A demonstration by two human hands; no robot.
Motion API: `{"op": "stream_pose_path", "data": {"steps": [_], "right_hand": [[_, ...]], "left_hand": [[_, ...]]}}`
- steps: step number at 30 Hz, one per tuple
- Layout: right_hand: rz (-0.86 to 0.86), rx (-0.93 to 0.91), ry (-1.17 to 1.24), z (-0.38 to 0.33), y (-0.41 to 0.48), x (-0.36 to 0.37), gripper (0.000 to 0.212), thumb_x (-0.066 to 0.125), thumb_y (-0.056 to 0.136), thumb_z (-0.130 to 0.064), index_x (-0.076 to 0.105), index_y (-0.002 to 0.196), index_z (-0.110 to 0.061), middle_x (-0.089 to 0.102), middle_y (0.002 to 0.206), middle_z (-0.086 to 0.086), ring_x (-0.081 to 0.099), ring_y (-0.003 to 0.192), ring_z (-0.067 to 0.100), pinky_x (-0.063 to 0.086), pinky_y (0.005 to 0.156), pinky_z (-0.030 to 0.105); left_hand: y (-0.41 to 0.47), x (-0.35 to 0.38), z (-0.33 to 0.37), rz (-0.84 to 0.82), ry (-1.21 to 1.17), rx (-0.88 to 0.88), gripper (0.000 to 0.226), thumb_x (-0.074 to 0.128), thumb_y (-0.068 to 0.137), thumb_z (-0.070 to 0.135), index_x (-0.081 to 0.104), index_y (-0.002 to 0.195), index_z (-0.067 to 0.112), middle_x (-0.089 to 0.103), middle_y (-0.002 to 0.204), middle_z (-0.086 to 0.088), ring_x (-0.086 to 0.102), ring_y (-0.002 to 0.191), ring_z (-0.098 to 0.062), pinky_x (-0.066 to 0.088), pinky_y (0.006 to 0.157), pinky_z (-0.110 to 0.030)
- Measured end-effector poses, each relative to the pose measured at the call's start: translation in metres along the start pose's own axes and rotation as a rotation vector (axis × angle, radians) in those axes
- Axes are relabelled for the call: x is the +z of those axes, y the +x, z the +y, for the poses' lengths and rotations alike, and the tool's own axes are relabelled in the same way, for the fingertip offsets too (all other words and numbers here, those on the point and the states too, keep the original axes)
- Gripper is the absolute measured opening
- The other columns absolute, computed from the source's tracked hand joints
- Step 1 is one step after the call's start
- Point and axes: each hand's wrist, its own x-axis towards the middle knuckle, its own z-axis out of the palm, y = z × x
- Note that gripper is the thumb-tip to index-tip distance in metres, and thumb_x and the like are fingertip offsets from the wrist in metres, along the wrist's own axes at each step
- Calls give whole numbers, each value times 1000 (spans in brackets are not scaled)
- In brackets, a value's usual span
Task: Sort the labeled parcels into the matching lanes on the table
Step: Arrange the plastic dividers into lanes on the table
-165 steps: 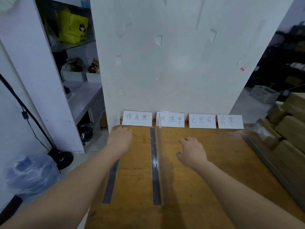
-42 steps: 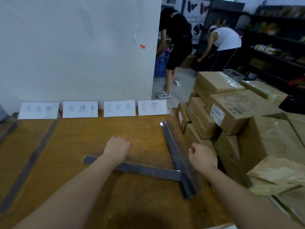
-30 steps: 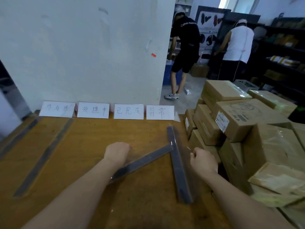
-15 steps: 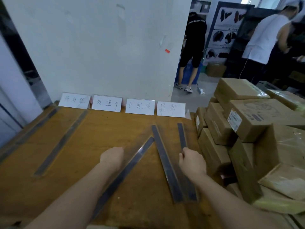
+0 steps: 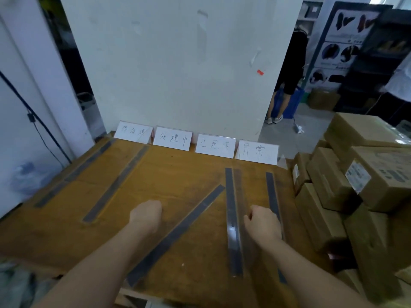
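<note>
Four cards [image 5: 172, 138]: standing in a row along the back of the worktop [image 5: 178, 174], handwritten.
Strips: dark ones lie lengthwise, and one slanted strip [image 5: 178, 234] sits between the hands.
Left hand [image 5: 145, 215]: fist curled tight, knuckles down, nothing seen in it.
Right hand [image 5: 262, 225]: curled against the rightmost strip [image 5: 270, 187]; can't tell whether it's gripping.
Parcels [image 5: 378, 174]: brown boxes stacked just off the worktop's right edge.

A warehouse or parcel depot: taped cardboard boxes [image 5: 360, 174] with shipping labels are stacked beside a worn wooden table [image 5: 178, 174], handwritten paper signs [image 5: 172, 138] line its back edge, and dark stock shelves [image 5: 382, 52] stand behind
</note>
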Motion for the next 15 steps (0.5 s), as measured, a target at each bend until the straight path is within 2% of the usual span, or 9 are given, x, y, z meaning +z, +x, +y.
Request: {"op": "stream_pose_path", "data": {"steps": [4, 11, 15], "right_hand": [[52, -39, 51, -15, 5, 1, 22, 57, 95, -22, 52, 74, -24, 59, 73, -8, 58, 65, 4, 51, 60, 22], [55, 14, 50, -43, 16, 10, 16, 56, 96, -23, 57, 80, -21, 61, 75, -6, 62, 69, 8, 59, 67, 30], [53, 58, 44, -55, 21, 16, 14, 58, 96, -26, 58, 82, -23, 61, 76, -8, 61, 69, 5, 58, 67, 26]], "left_hand": [[14, -2, -17, 28, -78, -32, 25, 50, 90, 1, 56, 74, 18, 59, 76, -3, 62, 73, -20, 44, 56, -28], [39, -16, -40, 41, -160, -63, 29, 49, 89, -2, 48, 65, 13, 52, 64, -5, 48, 54, -18, 37, 47, -28], [60, -20, -50, 48, -203, -34, 28, 50, 91, 1, 49, 67, 14, 60, 72, -8, 50, 55, -18, 39, 47, -28]]}}
